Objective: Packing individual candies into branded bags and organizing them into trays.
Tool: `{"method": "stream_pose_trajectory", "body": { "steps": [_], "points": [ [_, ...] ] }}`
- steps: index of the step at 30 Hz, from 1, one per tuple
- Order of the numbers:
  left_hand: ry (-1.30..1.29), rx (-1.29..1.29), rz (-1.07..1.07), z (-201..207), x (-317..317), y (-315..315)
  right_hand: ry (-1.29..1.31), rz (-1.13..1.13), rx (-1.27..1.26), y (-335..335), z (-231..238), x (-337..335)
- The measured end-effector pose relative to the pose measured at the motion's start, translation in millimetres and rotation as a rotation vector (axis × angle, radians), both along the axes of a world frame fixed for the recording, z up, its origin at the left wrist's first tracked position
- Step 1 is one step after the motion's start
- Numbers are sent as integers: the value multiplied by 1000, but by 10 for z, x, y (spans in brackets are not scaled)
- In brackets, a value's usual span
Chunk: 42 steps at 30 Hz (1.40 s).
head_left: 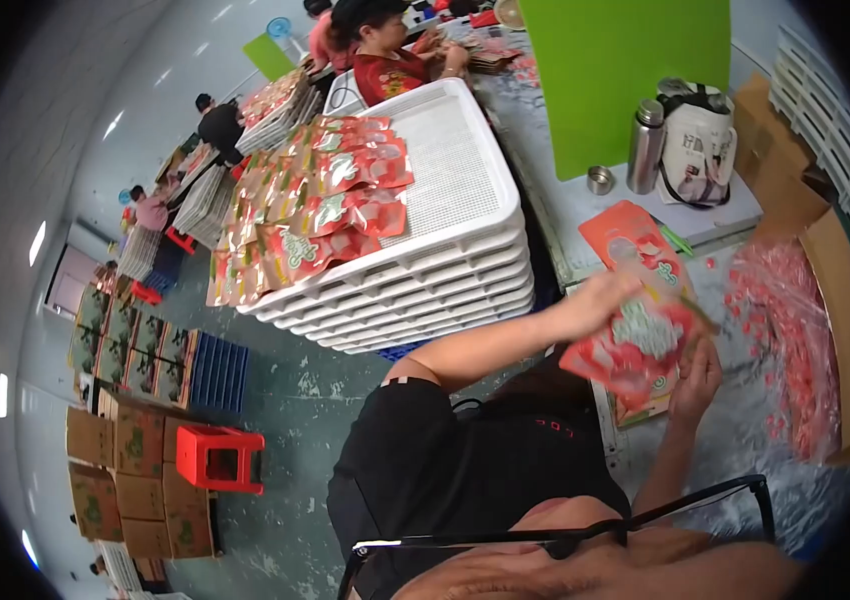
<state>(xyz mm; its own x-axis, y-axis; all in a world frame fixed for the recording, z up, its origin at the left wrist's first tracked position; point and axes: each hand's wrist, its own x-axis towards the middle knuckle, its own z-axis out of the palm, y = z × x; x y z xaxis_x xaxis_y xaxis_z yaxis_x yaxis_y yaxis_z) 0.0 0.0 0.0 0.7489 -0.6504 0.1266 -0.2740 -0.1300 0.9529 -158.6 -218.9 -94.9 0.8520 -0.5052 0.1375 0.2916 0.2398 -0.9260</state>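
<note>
A red printed pouch point(635, 345) with a pale green and clear patch is held in front of me over the worktable. My right hand point(697, 382) is closed on its right edge. My left hand point(600, 302) lies across its upper left part, slightly blurred, with its fingers bent around the edge. Another red pouch point(620, 232) lies flat on the table just beyond my hands. Part of a further pouch point(645, 408) shows beneath the held one. To the right sits a heap of small red packets point(780, 350) in clear plastic.
At my left, stacked white trays point(465, 160) carry rows of filled pouches point(320, 200). A steel flask point(647, 148), its cup point(600, 180) and a white bag point(697, 150) stand by a green partition point(625, 80). A red stool point(220, 458) and cartons point(145, 480) are on the floor. A co-worker point(385, 60) sits beyond.
</note>
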Motion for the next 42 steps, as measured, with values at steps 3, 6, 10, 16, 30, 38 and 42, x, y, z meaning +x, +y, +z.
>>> {"method": "stream_pose_trajectory", "body": {
  "steps": [3,6,10,16,30,38,42],
  "points": [
    [-610,31,422,14,394,479,-108,6,71,118,312,-30],
    [-379,-289,827,699,810,1267,50,-62,120,-165,-23,-165],
    [-421,-231,1312,802,1118,2389,147,-51,120,-329,-373,-358],
    [-1184,914,1240,567,1065,2312,303,-24,222,-368,-616,-487],
    [-760,1561,674,-111,2003,3169,485,-388,-392,-655,-939,-837],
    [-1003,401,204,-233,430,327,732,-527,-1081,-68,-783,-876],
    [-642,394,-470,-1094,-849,-721,789,-586,-1039,-10,-954,-682]
  ]
}}
